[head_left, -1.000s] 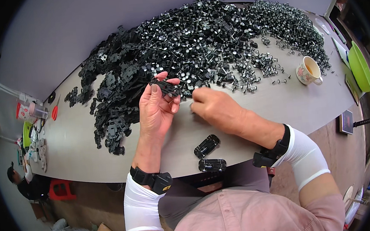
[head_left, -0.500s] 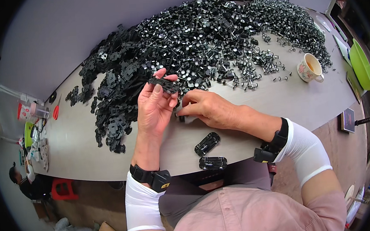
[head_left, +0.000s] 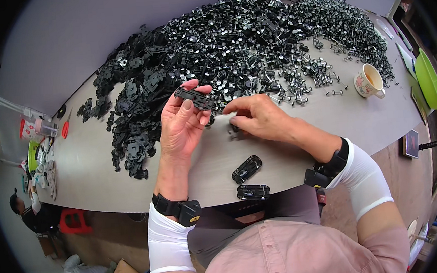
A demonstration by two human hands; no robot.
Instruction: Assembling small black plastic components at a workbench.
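My left hand (head_left: pixel 182 121) is raised over the table, palm up, its thumb and fingers closed on a black toy car chassis (head_left: pixel 194 98). To its right, my right hand (head_left: pixel 263 117) is curled in a pinch just above the tabletop. A small dark piece (head_left: pixel 234 128) shows at its fingertips, too blurred to name. Close to the table's front edge lie two toy car undersides, one slanted (head_left: pixel 247 169) and one nearly level (head_left: pixel 253 192), both with wheels and silvery axles. Behind my hands spreads a heap of wheel-and-axle sets (head_left: pixel 243 48).
Black chassis pieces (head_left: pixel 133 117) pile up at the left. A cup (head_left: pixel 368 81) with drink in it stands at the right, near a green basin (head_left: pixel 428 81). Red scissors (head_left: pixel 66 128) lie far left. Another person (head_left: pixel 31 210) sits beyond, by a red stool (head_left: pixel 74 221).
My right hand has moved right, away from my left hand, with the blurred dark piece at its fingertips. The left hand keeps the chassis in nearly the same place.
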